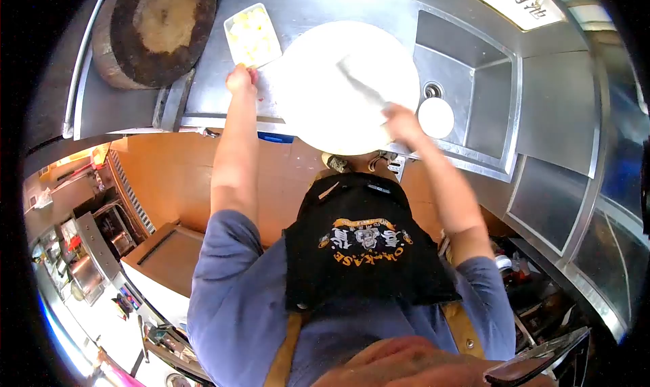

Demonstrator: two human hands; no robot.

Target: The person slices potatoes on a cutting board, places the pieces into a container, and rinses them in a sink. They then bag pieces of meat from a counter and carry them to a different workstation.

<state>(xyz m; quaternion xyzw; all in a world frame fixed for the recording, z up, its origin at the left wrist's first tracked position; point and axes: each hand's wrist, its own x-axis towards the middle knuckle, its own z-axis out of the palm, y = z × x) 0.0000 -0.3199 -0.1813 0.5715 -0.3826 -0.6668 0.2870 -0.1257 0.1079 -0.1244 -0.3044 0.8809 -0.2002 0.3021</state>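
My left hand (242, 80) is closed at the near edge of a white rectangular container (272, 54), which holds pale yellow cut pieces (249, 32). The fingertips are partly hidden against the rim. In my right hand (403, 125) is the handle of a knife (365, 88), its broad grey blade pointing up and left over a large round white cutting board (318, 109). Glare washes out the board's surface, and the blade is smeared by motion.
A steel sink (491, 106) with a drain and a small white round object (435, 118) lies right of the board. A thick round wooden chopping block (122, 49) stands at the left. The steel counter (203, 96) has a front edge close to my body.
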